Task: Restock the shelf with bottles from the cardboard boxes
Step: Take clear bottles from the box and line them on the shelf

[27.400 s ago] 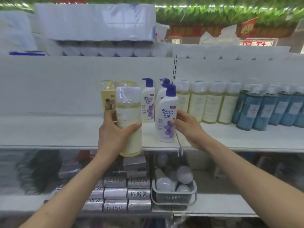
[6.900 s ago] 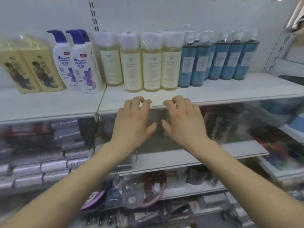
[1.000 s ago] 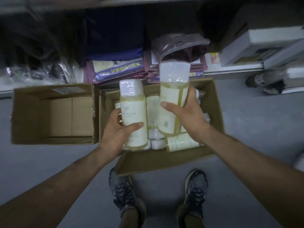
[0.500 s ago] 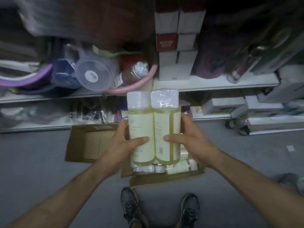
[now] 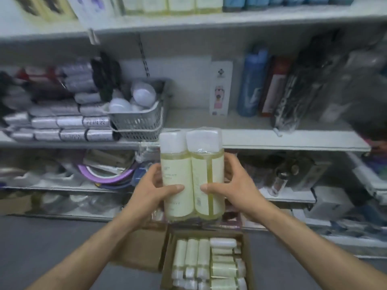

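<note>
Two pale yellow bottles with white wrapped caps stand upright side by side in front of me. My left hand grips the left bottle and my right hand grips the right bottle. Below them on the floor an open cardboard box holds several more of the same bottles lying down. A second cardboard box sits to its left. Along the top edge runs the white top shelf with pale yellow bottles and blue bottles standing on it.
A grey basket of white bulbs sits on the middle shelf, above and left of the held bottles. Silver packets are stacked at its left. A tall blue container and dark packages stand at the right. Lower shelves hold mixed goods.
Both bottles have risen with my hands, from just over the box to the level of the middle shelf. My view has tilted up, and the top shelf edge now shows.
</note>
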